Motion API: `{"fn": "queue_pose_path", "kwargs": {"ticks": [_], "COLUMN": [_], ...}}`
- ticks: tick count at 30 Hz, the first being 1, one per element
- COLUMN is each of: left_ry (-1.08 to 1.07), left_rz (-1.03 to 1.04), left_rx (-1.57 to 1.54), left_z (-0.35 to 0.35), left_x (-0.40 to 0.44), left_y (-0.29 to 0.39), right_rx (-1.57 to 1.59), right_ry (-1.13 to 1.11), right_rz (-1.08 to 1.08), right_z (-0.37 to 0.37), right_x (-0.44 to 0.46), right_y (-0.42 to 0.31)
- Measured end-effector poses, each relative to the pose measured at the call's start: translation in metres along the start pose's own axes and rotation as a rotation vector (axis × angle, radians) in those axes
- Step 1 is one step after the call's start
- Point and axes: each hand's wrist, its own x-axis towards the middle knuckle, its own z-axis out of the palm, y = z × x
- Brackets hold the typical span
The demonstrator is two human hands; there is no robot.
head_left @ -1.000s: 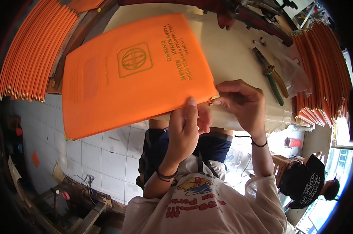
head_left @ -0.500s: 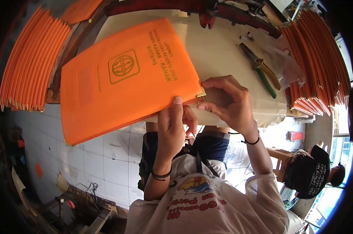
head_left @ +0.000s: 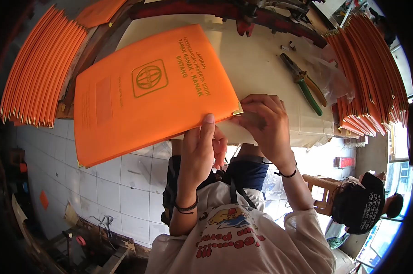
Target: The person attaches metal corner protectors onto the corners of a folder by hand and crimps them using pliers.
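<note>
An orange folder (head_left: 119, 123) with gold printed lettering and a globe emblem is held tilted over the table's near edge. My left hand (head_left: 199, 148) grips its lower edge, the thumb on the cover and the fingers underneath. At the folder's near right corner sits a gold metal corner piece (head_left: 238, 108). My right hand (head_left: 268, 125) is closed at that corner, with thumb and fingertips pinching about the metal piece. Pliers (head_left: 303, 82) with green and orange handles lie on the table to the right of the folder.
Stacks of orange folders with metal corners stand at the left (head_left: 42, 68) and right (head_left: 371, 77). A red metal bar (head_left: 188, 10) crosses the table's (head_left: 261, 59) far side. Clear plastic (head_left: 330, 75) lies near the pliers. A person in a black cap (head_left: 364, 203) is at the lower right.
My right thumb and fingers have come closer together at the metal corner. The folder has shifted slightly right and its far left end tilts a little differently. My left hand keeps its hold.
</note>
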Motion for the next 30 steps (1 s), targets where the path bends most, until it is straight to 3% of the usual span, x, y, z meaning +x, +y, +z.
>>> {"fn": "queue_pose_path", "kwargs": {"ticks": [6,15,18,21,24,30], "left_ry": [0.052,0.023,0.108,0.181,0.048,0.056], "left_rz": [0.128,0.039,-0.027,0.06,0.108,0.185], "left_rx": [-0.03,0.042,0.044,0.039,0.036,-0.038], "left_z": [0.008,-0.011,-0.01,-0.006,-0.014,-0.01], "left_x": [0.003,-0.021,-0.027,-0.024,-0.024,-0.019], "left_y": [0.0,-0.002,0.001,-0.005,-0.011,-0.012], "right_rx": [-0.019,0.06,0.069,0.041,0.02,0.035], "right_ry": [-0.002,-0.12,-0.081,-0.014,0.011,0.018], "right_rz": [0.005,0.025,0.05,0.073,0.088,0.081], "right_z": [0.002,-0.002,0.003,0.01,0.011,0.012], "right_x": [-0.003,-0.009,-0.018,-0.028,-0.032,-0.033], "right_y": [0.002,-0.016,-0.024,-0.028,-0.029,-0.028]}}
